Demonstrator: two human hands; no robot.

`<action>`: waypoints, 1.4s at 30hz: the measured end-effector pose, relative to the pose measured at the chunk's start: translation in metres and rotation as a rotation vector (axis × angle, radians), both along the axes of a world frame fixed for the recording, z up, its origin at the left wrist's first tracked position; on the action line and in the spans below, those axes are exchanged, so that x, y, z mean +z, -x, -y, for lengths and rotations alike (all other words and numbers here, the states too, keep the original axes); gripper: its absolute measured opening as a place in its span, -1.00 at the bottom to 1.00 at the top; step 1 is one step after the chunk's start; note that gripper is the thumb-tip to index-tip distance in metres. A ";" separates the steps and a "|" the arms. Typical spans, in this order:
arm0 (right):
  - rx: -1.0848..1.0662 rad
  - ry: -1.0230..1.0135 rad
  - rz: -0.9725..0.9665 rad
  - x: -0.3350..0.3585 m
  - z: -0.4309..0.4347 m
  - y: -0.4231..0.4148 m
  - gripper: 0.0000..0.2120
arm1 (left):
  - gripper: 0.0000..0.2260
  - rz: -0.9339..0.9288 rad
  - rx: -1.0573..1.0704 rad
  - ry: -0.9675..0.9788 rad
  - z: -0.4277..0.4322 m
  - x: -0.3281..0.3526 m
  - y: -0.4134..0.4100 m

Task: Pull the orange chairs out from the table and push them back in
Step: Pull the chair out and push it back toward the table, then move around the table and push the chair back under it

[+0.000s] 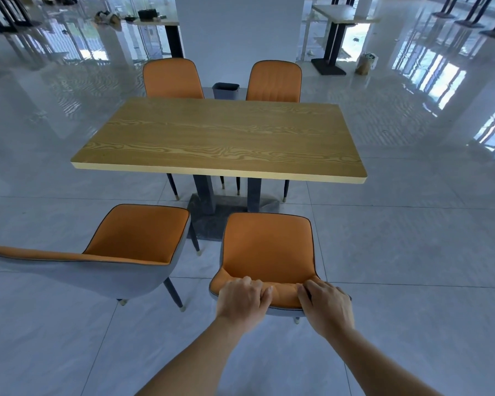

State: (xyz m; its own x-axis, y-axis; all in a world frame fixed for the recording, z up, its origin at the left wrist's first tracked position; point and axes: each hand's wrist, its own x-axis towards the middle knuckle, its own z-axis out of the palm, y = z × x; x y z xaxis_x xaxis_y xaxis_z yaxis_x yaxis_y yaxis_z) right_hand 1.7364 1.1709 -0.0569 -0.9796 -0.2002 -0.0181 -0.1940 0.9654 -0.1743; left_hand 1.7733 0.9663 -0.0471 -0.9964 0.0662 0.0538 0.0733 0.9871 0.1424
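Note:
A wooden table (220, 138) stands in the middle of the room. On its near side, an orange chair (267, 247) stands pulled out, clear of the table edge. My left hand (243, 298) and my right hand (325, 305) both grip the top of its backrest. A second orange chair (137, 232) stands to the left, also away from the table and turned at an angle. Two more orange chairs, one at the far left (172, 78) and one at the far right (273, 81), are tucked in on the far side.
A grey bin (225, 90) sits on the floor behind the table, between the far chairs. A white pillar (237, 32) rises behind it. Other tables (343, 14) stand further back. The tiled floor (412, 252) is glossy.

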 end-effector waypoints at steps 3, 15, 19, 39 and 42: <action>0.011 0.034 0.030 0.009 -0.002 -0.002 -0.50 | -0.45 0.011 -0.008 0.035 0.000 0.013 -0.002; -0.109 0.154 0.208 0.088 -0.030 0.022 -0.76 | -0.67 0.112 0.030 -0.028 -0.032 0.090 0.017; -0.065 0.169 0.127 0.115 -0.049 0.025 -0.67 | -0.60 0.059 0.011 -0.012 -0.047 0.117 0.032; -0.141 0.259 -0.010 0.189 -0.069 0.016 -0.62 | -0.52 0.032 -0.127 0.044 -0.048 0.163 0.054; -0.141 0.261 -0.008 0.195 -0.085 0.024 -0.61 | -0.52 0.034 -0.123 0.049 -0.061 0.167 0.061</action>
State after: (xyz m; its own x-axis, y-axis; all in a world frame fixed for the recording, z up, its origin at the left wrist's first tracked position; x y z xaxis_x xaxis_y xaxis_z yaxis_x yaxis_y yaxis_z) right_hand 1.7128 1.2562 0.1378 -0.9980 -0.0585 0.0238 -0.0631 0.9058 -0.4190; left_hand 1.7119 1.0271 0.1200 -0.9817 0.1900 0.0138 0.1904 0.9767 0.0985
